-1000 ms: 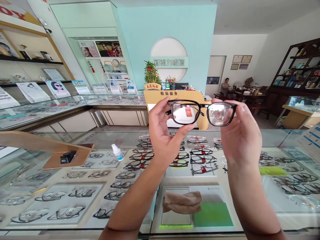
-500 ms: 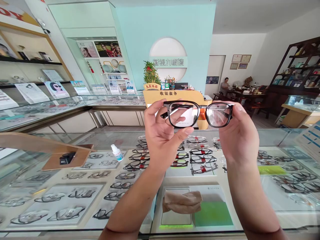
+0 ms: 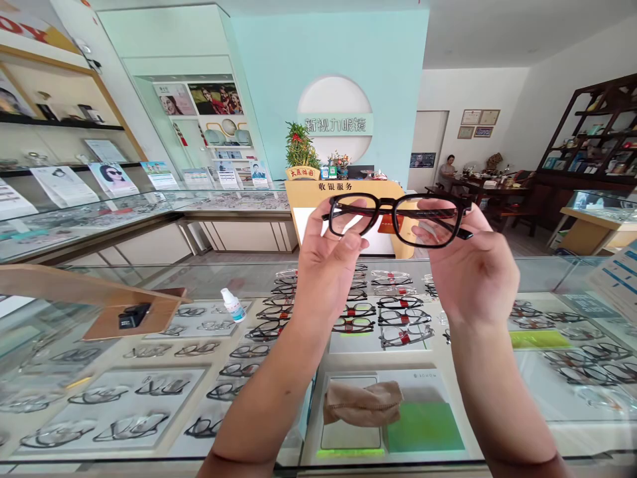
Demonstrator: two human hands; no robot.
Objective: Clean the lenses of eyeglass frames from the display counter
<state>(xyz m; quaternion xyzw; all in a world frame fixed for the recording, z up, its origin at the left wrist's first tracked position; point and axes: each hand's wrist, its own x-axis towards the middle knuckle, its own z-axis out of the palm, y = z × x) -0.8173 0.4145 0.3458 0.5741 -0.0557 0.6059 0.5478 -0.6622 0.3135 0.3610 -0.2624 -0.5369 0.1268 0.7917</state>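
A pair of black-framed eyeglasses (image 3: pixel 385 202) is held up over the glass counter, clear lenses facing me. My left hand (image 3: pixel 328 265) grips its left side, the thumb by the lower rim of the left lens. At the right end, my right hand (image 3: pixel 475 272) holds the frame near the hinge, fingers partly hidden behind the right lens. Below the hands, a folded brown cloth (image 3: pixel 363 403) lies on the counter beside a green panel (image 3: pixel 425 427). A white spray bottle (image 3: pixel 233 305) stands to the left of my left arm.
Rows of eyeglasses (image 3: pixel 404 317) fill the glass display counter (image 3: pixel 209 275). A wooden stand (image 3: pixel 134 312) is at the left. Farther back are a cashier desk (image 3: pixel 303 192) with a plant (image 3: pixel 301 146) and a seated person (image 3: pixel 448 169) by a dark table.
The eyeglasses have turned in my hands: the right lens is now nearer and larger, the left one smaller. My left hand has shifted slightly right.
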